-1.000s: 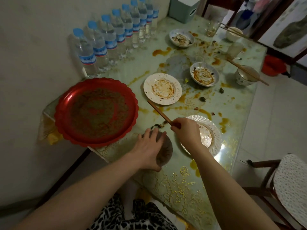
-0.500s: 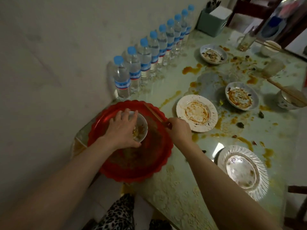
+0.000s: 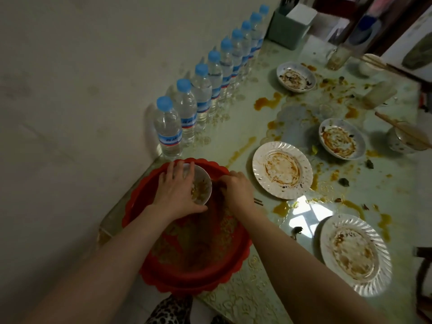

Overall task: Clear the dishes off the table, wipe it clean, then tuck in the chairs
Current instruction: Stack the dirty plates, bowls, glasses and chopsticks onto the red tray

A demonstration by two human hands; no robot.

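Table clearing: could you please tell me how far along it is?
Barely begun. One small bowl is in the red tray, the left hand gripping it, the right hand holding chopsticks. Left: two white plates, other dirty bowls, sauce spills to wipe, chairs.

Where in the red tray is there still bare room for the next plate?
The near half of the red tray lies bare. Its far end is crowded: the left hand holds the small bowl, and the right hand holds chopsticks.
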